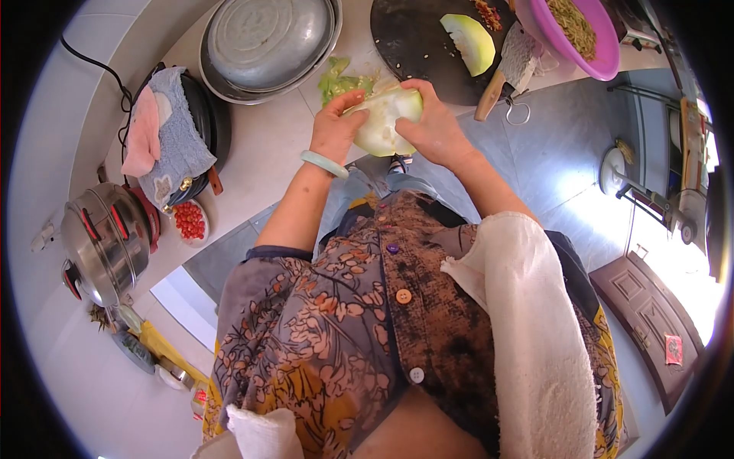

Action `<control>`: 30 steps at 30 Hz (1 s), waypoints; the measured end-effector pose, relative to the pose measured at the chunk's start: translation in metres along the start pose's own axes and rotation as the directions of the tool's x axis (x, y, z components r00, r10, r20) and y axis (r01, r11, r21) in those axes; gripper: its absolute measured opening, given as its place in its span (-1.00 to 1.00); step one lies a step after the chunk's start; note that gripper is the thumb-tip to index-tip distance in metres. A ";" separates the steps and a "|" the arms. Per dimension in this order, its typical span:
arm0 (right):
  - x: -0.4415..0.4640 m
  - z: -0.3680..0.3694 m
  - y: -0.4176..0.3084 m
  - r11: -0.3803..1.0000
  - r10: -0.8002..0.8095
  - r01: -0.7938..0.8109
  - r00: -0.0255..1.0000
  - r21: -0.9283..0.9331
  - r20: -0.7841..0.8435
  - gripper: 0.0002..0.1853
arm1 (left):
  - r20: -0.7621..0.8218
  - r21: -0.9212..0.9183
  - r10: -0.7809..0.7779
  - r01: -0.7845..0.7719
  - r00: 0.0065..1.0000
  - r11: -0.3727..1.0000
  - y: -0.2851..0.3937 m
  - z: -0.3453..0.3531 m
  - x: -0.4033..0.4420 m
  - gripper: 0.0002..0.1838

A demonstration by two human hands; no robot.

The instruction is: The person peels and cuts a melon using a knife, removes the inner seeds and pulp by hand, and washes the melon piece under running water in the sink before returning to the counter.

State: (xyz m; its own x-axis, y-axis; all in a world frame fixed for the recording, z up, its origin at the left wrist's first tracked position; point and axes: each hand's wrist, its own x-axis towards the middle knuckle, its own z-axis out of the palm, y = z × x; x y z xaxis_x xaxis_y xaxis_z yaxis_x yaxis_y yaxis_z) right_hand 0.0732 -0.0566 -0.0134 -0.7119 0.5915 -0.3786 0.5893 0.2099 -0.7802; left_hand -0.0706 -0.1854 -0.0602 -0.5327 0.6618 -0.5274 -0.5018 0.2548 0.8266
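A pale green melon piece (380,136) with a whitish hollowed inside is held over the counter edge between my two hands. My left hand (336,126), with a pale bangle on its wrist, grips the left side, thumb on the inner flesh. My right hand (434,130) clasps the right side, its thumb pressed into the hollow. Just beyond lie green peelings (342,80). On the round dark cutting board (405,46) rests another melon wedge (472,44). A cleaver (518,61) with a wooden handle lies at the board's right edge.
A pink bowl (604,65) of greenish shreds stands at the far right. To the left are a lidded metal pan (264,42), a dark cooker draped with a blue cloth (182,118), a dish of red berries (189,222) and a steel steamer pot (111,237).
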 end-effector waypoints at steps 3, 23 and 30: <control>0.000 -0.001 -0.003 1.000 0.017 -0.018 1.000 0.016 0.006 -0.30 | -0.009 -0.010 0.002 -0.003 1.000 1.000 -0.006 0.000 0.003 -0.68; 0.002 -0.001 -0.014 0.999 0.040 -0.040 0.999 0.018 0.013 -0.32 | -0.144 -0.109 0.008 -0.024 0.990 0.994 -0.014 0.010 0.005 -0.78; 0.003 0.001 -0.013 0.999 0.036 -0.035 0.999 -0.026 0.034 -0.32 | -0.188 -0.007 -0.042 0.042 0.981 0.999 -0.010 0.003 0.019 -0.78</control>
State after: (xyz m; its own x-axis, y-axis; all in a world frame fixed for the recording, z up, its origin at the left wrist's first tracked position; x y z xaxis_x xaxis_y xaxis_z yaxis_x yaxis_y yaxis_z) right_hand 0.0629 -0.0580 -0.0047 -0.7030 0.5716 -0.4231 0.6237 0.2096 -0.7531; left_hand -0.0739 -0.1734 -0.0784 -0.6299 0.5059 -0.5894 -0.5285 0.2769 0.8025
